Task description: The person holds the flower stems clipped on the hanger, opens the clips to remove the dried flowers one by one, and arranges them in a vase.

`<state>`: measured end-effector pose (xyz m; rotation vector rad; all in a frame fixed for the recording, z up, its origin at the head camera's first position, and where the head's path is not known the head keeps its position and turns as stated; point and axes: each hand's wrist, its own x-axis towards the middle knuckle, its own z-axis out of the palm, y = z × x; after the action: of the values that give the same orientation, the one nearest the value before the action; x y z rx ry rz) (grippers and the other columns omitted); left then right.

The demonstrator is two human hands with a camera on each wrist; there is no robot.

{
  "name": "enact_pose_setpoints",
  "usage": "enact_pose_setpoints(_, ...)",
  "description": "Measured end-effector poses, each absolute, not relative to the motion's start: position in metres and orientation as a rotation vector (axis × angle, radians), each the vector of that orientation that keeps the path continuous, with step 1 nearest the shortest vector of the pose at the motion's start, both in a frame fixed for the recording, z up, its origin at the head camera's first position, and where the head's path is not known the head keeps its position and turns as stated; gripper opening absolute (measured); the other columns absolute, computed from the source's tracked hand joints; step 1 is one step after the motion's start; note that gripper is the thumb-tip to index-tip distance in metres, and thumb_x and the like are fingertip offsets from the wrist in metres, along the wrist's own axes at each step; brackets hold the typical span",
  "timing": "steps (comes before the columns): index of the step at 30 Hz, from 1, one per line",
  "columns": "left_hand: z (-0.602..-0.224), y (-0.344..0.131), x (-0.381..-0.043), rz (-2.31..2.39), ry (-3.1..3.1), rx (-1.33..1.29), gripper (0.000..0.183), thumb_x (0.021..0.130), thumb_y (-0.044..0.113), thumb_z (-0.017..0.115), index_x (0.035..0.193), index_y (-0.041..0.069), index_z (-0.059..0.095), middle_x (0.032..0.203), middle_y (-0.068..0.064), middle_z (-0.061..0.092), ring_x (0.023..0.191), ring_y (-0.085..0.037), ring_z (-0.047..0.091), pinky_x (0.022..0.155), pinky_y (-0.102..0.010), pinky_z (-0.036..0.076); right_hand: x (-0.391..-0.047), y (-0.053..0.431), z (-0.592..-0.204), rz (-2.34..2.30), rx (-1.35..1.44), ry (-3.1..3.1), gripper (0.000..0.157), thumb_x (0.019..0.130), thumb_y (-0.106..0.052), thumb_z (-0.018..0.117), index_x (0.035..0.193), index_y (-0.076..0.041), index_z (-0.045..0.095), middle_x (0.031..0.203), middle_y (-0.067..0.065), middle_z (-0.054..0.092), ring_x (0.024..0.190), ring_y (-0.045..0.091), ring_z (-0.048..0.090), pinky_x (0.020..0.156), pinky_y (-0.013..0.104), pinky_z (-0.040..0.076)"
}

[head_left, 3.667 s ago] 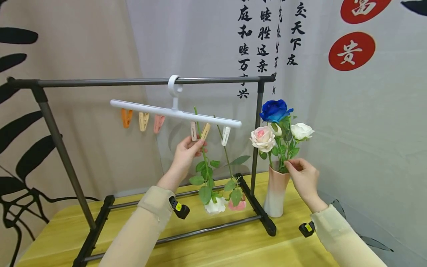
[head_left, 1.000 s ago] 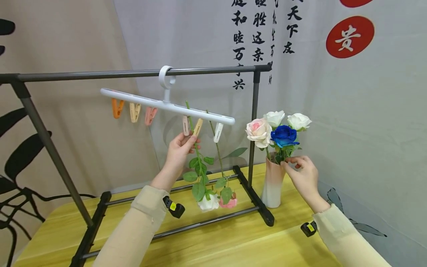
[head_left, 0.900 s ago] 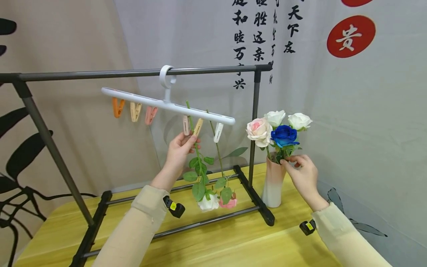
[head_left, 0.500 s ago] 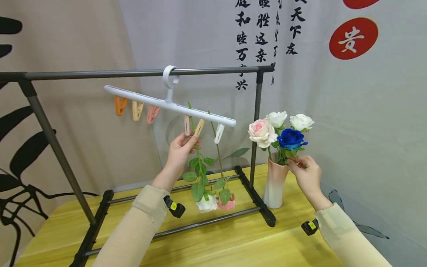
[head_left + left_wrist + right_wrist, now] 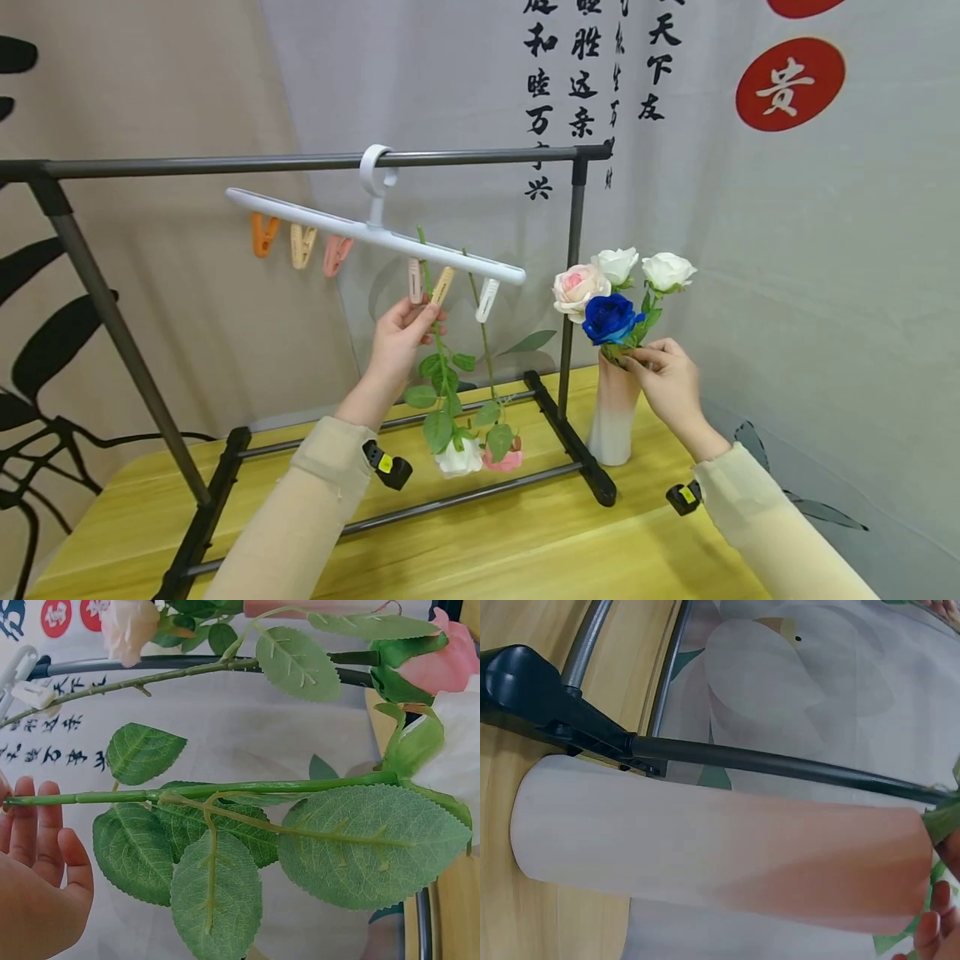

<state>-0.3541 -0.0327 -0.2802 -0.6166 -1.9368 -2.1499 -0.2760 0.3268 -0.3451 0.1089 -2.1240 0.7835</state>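
My left hand [image 5: 397,337] pinches the lower end of a yellow clothespin [image 5: 443,286] under the white hanger [image 5: 330,223]. Against its fingers lies the green stem [image 5: 247,789] of an upside-down white rose [image 5: 459,457]. Beside that rose, a pink rose [image 5: 502,455] hangs head down near a white clothespin [image 5: 487,300]. At the mouth of the pink-and-white vase [image 5: 613,421], my right hand [image 5: 669,383] pinches the blue rose [image 5: 611,319] low on its stem. The vase also bears a pale pink rose [image 5: 581,291] and two white roses [image 5: 667,272]. The right fingertips are partly cut off in the right wrist view.
A dark metal rack [image 5: 225,165] carries the hanger and stands on the wooden table [image 5: 540,542]. Orange, cream and pink clothespins [image 5: 303,245] hang on the hanger's left half. The rack's foot [image 5: 525,686] lies close to the vase base. A printed curtain [image 5: 787,250] hangs behind.
The blue rose has come down from above the other blooms to the vase mouth, then shifted left with my right hand. My left hand keeps its hold at the clothespin.
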Motion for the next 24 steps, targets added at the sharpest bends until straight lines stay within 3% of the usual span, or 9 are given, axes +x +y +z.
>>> enact_pose_setpoints(9, -0.278, -0.031, -0.355, -2.148, -1.945, -0.622, 0.024, 0.099, 0.021, 0.059, 0.115, 0.003, 0.058, 0.1, -0.011, 0.069, 0.077, -0.013, 0.065, 0.068, -0.023, 0.048, -0.271, 0.328, -0.351, 0.846, 0.075, -2.098, 0.014, 0.087, -0.01, 0.074, 0.089, 0.004, 0.074, 0.09, 0.01, 0.058, 0.07, 0.014, 0.045, 0.06, 0.027, 0.038)
enact_pose_setpoints(14, -0.278, -0.031, -0.355, -2.141, -1.955, -0.618, 0.026, 0.099, 0.022, 0.059, 0.117, 0.003, 0.058, 0.105, -0.016, 0.067, 0.077, -0.013, 0.065, 0.069, -0.024, 0.048, -0.265, 0.336, -0.356, 0.846, 0.077, -2.1, 0.017, 0.088, -0.011, 0.073, 0.094, 0.005, 0.073, 0.095, 0.01, 0.059, 0.074, 0.01, 0.046, 0.061, 0.026, 0.039)
enact_pose_setpoints(20, -0.279, -0.033, -0.356, -2.143, -1.96, -0.615, 0.029, 0.098, 0.023, 0.059, 0.119, 0.003, 0.057, 0.096, -0.003, 0.069, 0.078, -0.011, 0.065, 0.071, -0.026, 0.049, -0.254, 0.338, -0.361, 0.887, 0.056, -2.031, 0.015, 0.089, -0.012, 0.072, 0.098, 0.0, 0.075, 0.092, 0.006, 0.061, 0.072, 0.002, 0.045, 0.059, 0.019, 0.036)
enact_pose_setpoints(24, -0.28, -0.034, -0.356, -2.132, -1.96, -0.615, 0.028, 0.099, 0.022, 0.059, 0.118, 0.002, 0.057, 0.101, -0.01, 0.069, 0.077, -0.011, 0.065, 0.07, -0.025, 0.048, -0.243, 0.33, -0.361, 0.983, 0.02, -1.949, 0.013, 0.089, -0.013, 0.072, 0.095, -0.002, 0.076, 0.089, -0.001, 0.062, 0.075, 0.002, 0.05, 0.065, 0.016, 0.039)
